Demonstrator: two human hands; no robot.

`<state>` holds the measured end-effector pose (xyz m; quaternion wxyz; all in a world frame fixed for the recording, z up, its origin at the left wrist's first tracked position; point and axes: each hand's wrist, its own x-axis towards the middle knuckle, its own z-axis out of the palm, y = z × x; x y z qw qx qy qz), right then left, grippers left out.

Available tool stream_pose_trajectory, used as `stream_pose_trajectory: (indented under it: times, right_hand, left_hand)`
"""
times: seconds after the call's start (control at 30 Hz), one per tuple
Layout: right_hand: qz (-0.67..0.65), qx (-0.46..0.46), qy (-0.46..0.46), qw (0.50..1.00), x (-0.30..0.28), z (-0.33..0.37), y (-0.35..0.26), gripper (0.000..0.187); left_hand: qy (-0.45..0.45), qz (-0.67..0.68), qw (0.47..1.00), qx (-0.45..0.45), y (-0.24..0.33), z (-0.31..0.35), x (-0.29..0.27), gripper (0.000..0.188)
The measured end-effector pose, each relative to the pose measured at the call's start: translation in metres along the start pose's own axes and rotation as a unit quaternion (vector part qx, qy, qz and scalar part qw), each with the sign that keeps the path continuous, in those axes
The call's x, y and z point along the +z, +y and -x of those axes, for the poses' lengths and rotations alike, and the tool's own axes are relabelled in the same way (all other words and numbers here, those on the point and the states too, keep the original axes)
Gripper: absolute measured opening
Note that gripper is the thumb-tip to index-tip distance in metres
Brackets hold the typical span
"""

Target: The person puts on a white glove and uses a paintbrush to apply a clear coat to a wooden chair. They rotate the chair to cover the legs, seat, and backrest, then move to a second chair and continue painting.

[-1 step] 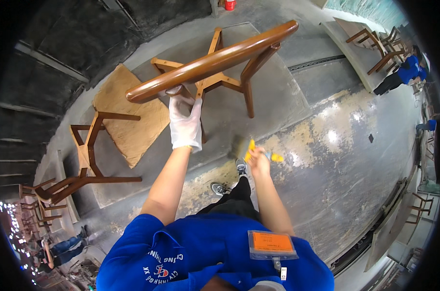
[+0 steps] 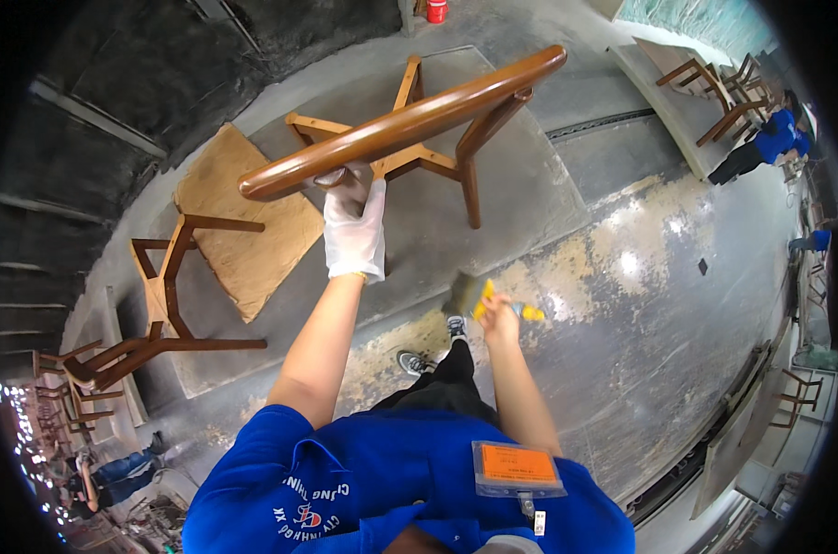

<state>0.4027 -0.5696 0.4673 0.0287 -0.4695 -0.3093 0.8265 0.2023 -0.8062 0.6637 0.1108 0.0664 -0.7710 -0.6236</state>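
A glossy brown wooden chair frame (image 2: pixel 419 122) is in front of me, its long curved top rail tilted up toward the right. My left hand (image 2: pixel 354 226), in a white glove, is closed round a wooden part just under the rail's left end; its fingertips are partly hidden. My bare right hand (image 2: pixel 498 317) is shut on a brush (image 2: pixel 464 294) with a yellow handle and wide dark bristles. The brush is held low, apart from the chair frame and above my shoes. Its bristle end is slightly blurred.
A tan flat sheet (image 2: pixel 243 217) lies on the grey board (image 2: pixel 530 198) beneath the frame. Another wooden chair frame (image 2: pixel 165 295) stands at the left. People in blue tops (image 2: pixel 774 138) are at the far right, near more chair frames (image 2: pixel 714 92). A red bucket (image 2: pixel 436 11) stands far off.
My right hand has moved the brush slightly right and down. The chair frame's rail has tipped a little, while my left hand keeps its grip.
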Motion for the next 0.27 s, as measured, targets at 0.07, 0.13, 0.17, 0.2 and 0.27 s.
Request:
stream_pose_trajectory:
  times: [0.07,0.13,0.17,0.2,0.27]
  right_hand:
    - [0.015,-0.024,0.035,0.999,-0.058,-0.002,-0.013,0.022]
    - [0.013,-0.025,0.1,0.995,-0.098,0.003,-0.025,0.027]
    - [-0.016,-0.041,0.143,0.989,-0.105,0.004,-0.032,0.03]
    - [-0.036,-0.04,0.13,0.99,-0.11,0.005,-0.043,0.033]
    - [-0.048,-0.077,0.13,0.987,-0.105,0.0,-0.063,0.027]
  left_hand:
    - [-0.009,-0.018,0.999,-0.042,0.023,-0.013,0.01,0.037]
    - [-0.009,-0.081,0.996,-0.049,0.031,-0.017,0.006,0.03]
    - [-0.004,-0.078,0.997,-0.028,0.034,-0.016,0.003,0.031]
    - [-0.001,-0.075,0.997,-0.004,0.037,-0.014,0.002,0.031]
    - [0.001,-0.006,1.0,-0.015,0.041,-0.009,-0.001,0.029]
